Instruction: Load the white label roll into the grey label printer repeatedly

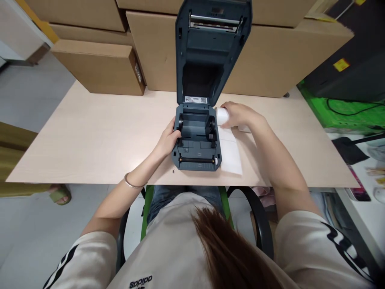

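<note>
A dark grey label printer [197,150] stands on the table with its lid [207,56] tipped up and back. Inside, the roll bay between two black roll holders holds no roll. My left hand [168,138] grips the printer's left side, the thumb over its rim. To the right of the printer, my right hand [239,114] is closed around a white label roll [222,116]. A strip of white labels [231,154] trails from the roll toward the table's front edge. Behind my right wrist, another white piece [243,128] shows in part.
Cardboard boxes [159,52] line the table's back edge, with a smaller box [99,68] at the left. The light wooden table [90,136] ends just before my lap. At the right are a green surface [345,112] with a black cable and a side desk with a phone [359,192].
</note>
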The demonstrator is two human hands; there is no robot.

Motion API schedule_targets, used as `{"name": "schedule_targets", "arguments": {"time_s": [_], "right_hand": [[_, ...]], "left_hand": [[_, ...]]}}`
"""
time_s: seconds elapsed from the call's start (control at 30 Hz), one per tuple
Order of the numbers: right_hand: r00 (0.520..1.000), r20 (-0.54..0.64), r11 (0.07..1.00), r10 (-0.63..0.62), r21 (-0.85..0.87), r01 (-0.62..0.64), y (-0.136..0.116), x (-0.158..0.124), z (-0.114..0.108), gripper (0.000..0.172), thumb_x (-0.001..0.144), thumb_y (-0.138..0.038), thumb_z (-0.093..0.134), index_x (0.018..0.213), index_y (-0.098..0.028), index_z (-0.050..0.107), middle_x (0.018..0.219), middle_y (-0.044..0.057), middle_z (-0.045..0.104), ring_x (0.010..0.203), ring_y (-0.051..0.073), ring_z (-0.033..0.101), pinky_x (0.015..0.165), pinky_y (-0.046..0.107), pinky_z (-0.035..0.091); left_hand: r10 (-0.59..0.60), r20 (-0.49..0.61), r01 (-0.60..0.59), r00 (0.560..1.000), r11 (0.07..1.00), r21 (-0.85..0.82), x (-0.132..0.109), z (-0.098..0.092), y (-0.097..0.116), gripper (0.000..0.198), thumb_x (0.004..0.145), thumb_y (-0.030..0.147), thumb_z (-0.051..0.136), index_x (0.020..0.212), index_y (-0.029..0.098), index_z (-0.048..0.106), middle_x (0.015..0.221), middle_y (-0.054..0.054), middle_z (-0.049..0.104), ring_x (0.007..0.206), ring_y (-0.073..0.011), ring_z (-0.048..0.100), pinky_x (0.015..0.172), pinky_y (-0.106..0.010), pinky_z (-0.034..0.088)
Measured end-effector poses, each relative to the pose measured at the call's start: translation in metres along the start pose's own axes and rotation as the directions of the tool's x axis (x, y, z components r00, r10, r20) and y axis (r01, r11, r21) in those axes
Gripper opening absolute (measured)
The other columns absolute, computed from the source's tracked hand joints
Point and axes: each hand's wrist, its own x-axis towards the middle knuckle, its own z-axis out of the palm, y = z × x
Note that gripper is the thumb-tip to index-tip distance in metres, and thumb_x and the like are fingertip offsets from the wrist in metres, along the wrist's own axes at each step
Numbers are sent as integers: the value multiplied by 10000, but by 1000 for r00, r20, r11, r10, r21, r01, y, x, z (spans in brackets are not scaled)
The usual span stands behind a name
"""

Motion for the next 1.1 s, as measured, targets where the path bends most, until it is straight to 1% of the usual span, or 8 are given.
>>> {"name": "schedule_targets", "arguments": {"time_s": [0.1,0.17,0.27,0.47,0.6,0.73,0.87,1.1], "right_hand": [[1000,-10,999,-29,21,29,8,-4,0,861,723,-347,830,1540,-187,609,1540,148,645,1408,397,613,1176,511,534],[1000,-27,996,-10,90,12,23,-11,-5,1023,758,-390,829,1682,-146,464,1715,168,480,1580,405,478,1312,523,444],[996,-38,972,85,222,-75,55,-28,-13,1113,809,-386,795,1763,-87,308,1813,189,292,1680,380,356,1412,467,320],[972,54,920,228,314,-233,100,-59,-3,964,708,-264,795,1631,-147,542,1689,172,515,1566,418,519,1374,598,376],[976,-22,896,217,400,-191,109,-64,5,647,949,-267,534,1586,-157,573,1651,146,567,1545,286,566,1348,450,437],[963,-77,886,259,417,-205,114,-51,9,582,1041,-269,427,1577,-96,571,1637,216,562,1518,259,586,1322,380,439],[967,6,898,255,368,-239,111,-39,17,542,932,-274,634,1460,-169,703,1502,152,692,1335,283,701,1223,418,537],[974,20,944,224,244,-222,94,-41,30,559,737,-234,706,1287,-219,803,1366,94,756,1240,320,710,1164,439,545]], "left_hand": [[0,-4,0,1000,1000,9,0,0,0,775,678,230,545,1448,162,604,1521,-101,681,1449,-359,572,1278,-487,437],[7,-1,-7,1000,1000,-5,1,0,-1,763,682,227,545,1441,178,609,1510,-88,689,1437,-355,582,1268,-488,447],[20,3,-20,1000,1000,-20,1,-1,-3,728,696,220,552,1420,217,625,1502,-63,698,1431,-343,585,1267,-478,449],[10,-3,-10,1000,1000,-9,1,0,-2,754,689,228,550,1439,185,613,1506,-85,695,1427,-348,584,1268,-487,448],[19,-8,-20,1000,1000,-16,1,0,-2,737,687,224,552,1420,189,624,1497,-79,698,1420,-343,586,1267,-479,449],[24,-10,-24,1000,1000,-9,1,0,-4,715,695,224,553,1406,199,631,1490,-75,700,1414,-342,583,1269,-482,445],[2,-6,-2,1000,1000,-1,2,0,-4,737,691,229,549,1425,186,615,1473,-86,702,1402,-348,588,1260,-490,448],[26,0,-26,1000,1000,-15,2,1,-4,740,681,239,550,1415,167,615,1502,-102,689,1424,-359,582,1281,-506,434]]}}
